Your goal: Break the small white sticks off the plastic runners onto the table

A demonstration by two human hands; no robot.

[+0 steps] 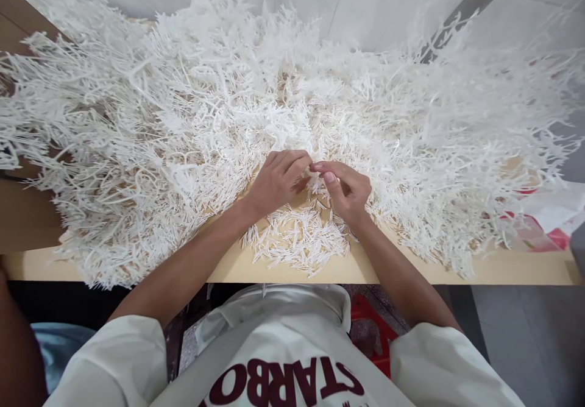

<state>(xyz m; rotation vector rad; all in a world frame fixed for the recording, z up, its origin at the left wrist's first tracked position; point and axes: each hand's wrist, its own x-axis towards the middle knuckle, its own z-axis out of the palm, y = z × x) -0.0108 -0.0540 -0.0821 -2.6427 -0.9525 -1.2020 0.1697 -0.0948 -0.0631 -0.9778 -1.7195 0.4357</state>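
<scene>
"What's the biggest thing?"

"A great big white pile [183, 114] of thin strands. It spreads over the table [516, 268], and the bare front edge shows."

"What's next?"

"A brown box [27, 218], partly out of view, beside the pile at the left end."

"And smaller than that?"

"A little heap [301, 236] of short white sticks. It lies on the table between the two arms, near the front edge."

"Where are the hands?"

"The left hand [278, 178] is just past the heap, with its fingers bent. Its fingertips are hidden, so I can't tell what they hold. The right hand [351, 189] is just beside it, with thumb and pointing finger close together, pinching."

"Pinching what?"

"A tiny white piece [315, 181], right between the two hands."
</scene>
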